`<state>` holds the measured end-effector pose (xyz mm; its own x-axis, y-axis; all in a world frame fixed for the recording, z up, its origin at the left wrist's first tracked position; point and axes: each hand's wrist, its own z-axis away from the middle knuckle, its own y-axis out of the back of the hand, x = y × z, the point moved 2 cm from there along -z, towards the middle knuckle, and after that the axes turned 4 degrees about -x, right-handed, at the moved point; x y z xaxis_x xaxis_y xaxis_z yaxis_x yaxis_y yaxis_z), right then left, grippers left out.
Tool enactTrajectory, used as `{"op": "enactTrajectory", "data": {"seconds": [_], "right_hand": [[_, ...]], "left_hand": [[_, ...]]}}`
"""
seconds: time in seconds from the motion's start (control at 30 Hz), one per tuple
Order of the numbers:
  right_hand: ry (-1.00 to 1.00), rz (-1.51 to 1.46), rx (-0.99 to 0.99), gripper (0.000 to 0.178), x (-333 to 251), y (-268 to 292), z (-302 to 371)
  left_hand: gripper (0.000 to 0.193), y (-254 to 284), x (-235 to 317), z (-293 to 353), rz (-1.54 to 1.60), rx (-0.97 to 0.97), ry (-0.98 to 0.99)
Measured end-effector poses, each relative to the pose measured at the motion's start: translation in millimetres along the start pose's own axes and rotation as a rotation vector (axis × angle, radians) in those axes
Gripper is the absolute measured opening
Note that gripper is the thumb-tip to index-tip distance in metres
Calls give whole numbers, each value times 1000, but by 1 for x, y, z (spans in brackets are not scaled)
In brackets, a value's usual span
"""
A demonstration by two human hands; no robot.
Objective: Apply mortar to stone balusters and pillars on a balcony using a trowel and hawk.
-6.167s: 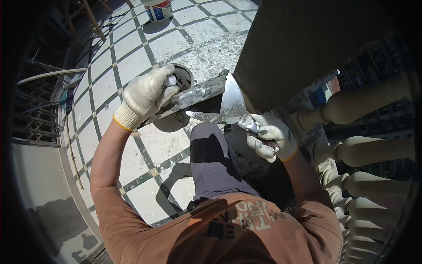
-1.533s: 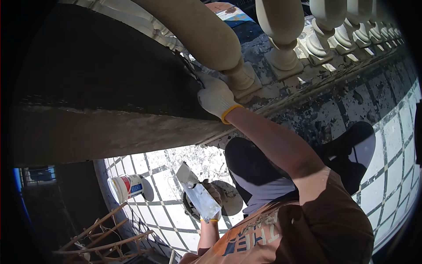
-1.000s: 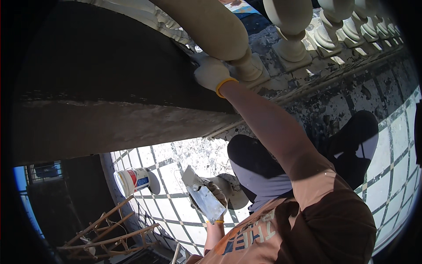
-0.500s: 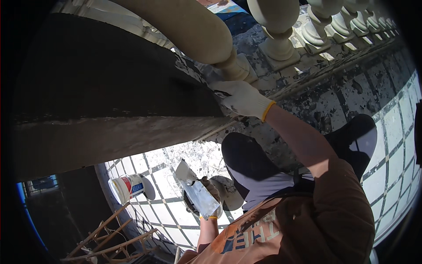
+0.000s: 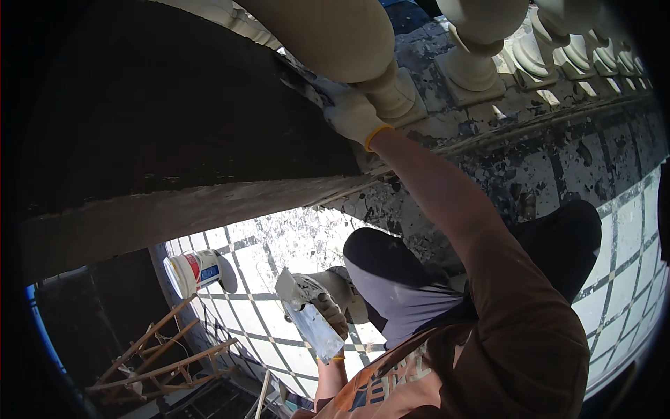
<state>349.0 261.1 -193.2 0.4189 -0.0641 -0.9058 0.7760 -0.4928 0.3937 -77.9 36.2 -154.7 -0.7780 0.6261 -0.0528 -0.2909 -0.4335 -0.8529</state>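
Observation:
My right hand (image 5: pixel 352 117), in a white work glove with a yellow cuff, is closed against the end of a dark plastered wall (image 5: pixel 209 119), beside the base of the nearest cream baluster (image 5: pixel 394 98). What its fingers hold is hidden from this angle. Lower down, my left hand (image 5: pixel 333 314), in a soiled glove, is closed on a flat metal trowel (image 5: pixel 317 332). A grey-white lump or plate (image 5: pixel 287 285) shows at the trowel's far end; I cannot tell which. Behind this hand stands a round container (image 5: pixel 342 283), partly covered.
A white bucket (image 5: pixel 192 272) with red and blue marking stands on the sunlit tiled floor (image 5: pixel 269 335). Wooden sticks joined as a frame (image 5: pixel 160 349) stand at lower left. More balusters (image 5: pixel 474 66) line the ledge at upper right. My bent knees fill the lower middle.
My right hand has moved up and left along the wall's end, closer behind the nearest baluster. The left hand still holds the trowel, slightly lower in view. The whole view has shifted a little.

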Motion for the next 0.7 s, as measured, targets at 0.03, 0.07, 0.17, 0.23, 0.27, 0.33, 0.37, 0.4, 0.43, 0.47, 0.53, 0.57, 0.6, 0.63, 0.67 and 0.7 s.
{"op": "enactTrajectory", "data": {"seconds": [0.03,0.07,0.17,0.23,0.27,0.33,0.37,0.4,0.43,0.47,0.53,0.57,0.6,0.63,0.67,0.7], "right_hand": [[-7,5,-47,53,1,3,-1],[-15,10,-92,57,1,5,-2],[21,-38,-118,58,-9,10,12],[63,-83,-136,60,-18,16,22],[57,-83,-133,60,-22,20,27],[8,-143,-189,61,-31,25,38],[-16,-174,-216,62,-35,26,44],[-40,-204,-243,63,-37,27,51],[-45,-205,-238,63,-37,27,56],[-22,-212,-220,63,-36,25,62],[25,-224,-184,64,-35,21,72],[48,-228,-167,64,-35,21,78],[3,-221,-207,63,-38,24,87],[-42,-213,-248,62,-40,29,96],[-43,-211,-243,62,-34,37,103],[-35,-257,-290,61,-26,47,112]], "left_hand": [[57,6,4,4,25,11,-2],[65,11,7,6,50,22,-2],[64,19,12,7,58,33,-19],[64,21,14,7,62,35,-30],[64,20,15,5,60,41,-26],[63,18,20,1,76,57,-16],[62,16,22,-1,84,65,-11],[62,16,25,-2,93,74,-6],[62,17,31,-3,89,77,-1],[62,23,39,-5,86,58,24],[62,32,51,-10,84,18,73],[62,37,56,-11,84,-3,99],[62,34,52,-14,86,0,105],[63,31,47,-18,56,-8,114],[63,21,41,-23,20,-20,122],[64,12,35,-28,-14,-33,129]]}}
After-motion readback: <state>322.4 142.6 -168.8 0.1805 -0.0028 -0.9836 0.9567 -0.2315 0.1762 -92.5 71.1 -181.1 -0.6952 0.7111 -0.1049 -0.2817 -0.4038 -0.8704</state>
